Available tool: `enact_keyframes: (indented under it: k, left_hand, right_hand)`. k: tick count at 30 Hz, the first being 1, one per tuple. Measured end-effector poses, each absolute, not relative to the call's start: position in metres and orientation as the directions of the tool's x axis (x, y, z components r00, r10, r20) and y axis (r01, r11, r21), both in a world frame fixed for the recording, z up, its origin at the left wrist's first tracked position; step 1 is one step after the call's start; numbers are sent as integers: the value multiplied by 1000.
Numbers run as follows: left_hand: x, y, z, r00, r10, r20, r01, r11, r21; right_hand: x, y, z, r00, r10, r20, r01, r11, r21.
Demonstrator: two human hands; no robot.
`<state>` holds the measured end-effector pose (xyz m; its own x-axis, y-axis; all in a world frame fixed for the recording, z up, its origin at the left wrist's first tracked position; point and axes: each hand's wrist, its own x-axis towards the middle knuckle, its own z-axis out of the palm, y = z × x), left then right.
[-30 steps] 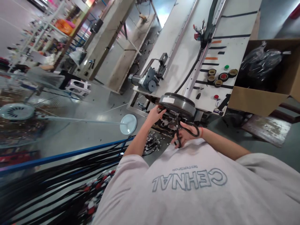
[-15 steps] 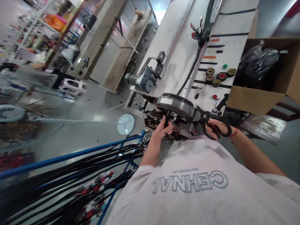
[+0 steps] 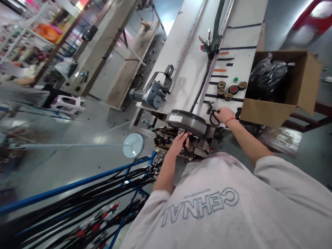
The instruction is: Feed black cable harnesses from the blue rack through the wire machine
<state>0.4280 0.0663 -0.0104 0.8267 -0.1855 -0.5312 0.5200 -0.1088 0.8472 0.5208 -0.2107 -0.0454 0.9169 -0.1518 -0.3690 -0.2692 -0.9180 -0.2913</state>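
My left hand [image 3: 178,144] is closed around a short black cable end [image 3: 185,148], just below the round grey machine drum [image 3: 186,121] at the table's near end. Out to the right, my right hand [image 3: 225,115] has its fingers on the black handles of a pair of scissors [image 3: 213,117]. The blades point away from me, low over the white table [image 3: 189,72] or resting on it; I cannot tell which. A long black cable bundle [image 3: 201,88] runs from the drum up the table.
Several tape rolls [image 3: 221,92] and a green cap [image 3: 236,79] lie on the table's right side. An open cardboard box [image 3: 269,112] stands beyond them. A grey motor unit [image 3: 155,95] sits at left. Black cables hang on a blue rack [image 3: 77,186] at lower left.
My right hand has moved forward from beside my body to the table's near right edge, taking the scissors along. My left hand stays by the drum with the cable. The view has shifted somewhat.
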Motion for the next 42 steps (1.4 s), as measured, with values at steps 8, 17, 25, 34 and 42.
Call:
enact_keyframes:
  k: [8,17,25,34,42]
  left_hand:
    - [425,60,-16,965,-43,-258,148,-724,673]
    - [408,74,-34,980,56,-190,177,-675,716]
    - [353,95,-31,947,118,-300,310,-588,747]
    - [331,119,-52,833,-47,-552,448,-527,722]
    - [331,100,-29,922,114,-370,366,-574,732]
  right_hand:
    - [656,-308,-73,958,-276,-81,-286,-941,-180]
    - [664,-310,-95,939,-285,-194,-310,-944,-111]
    - [660,-308,-83,925,-317,-210,-339,-938,-77]
    - [657,-305,-74,919,-323,-226,-355,-928,-113]
    - [652,-302,-72,917,-329,-226,-363,-922,-134]
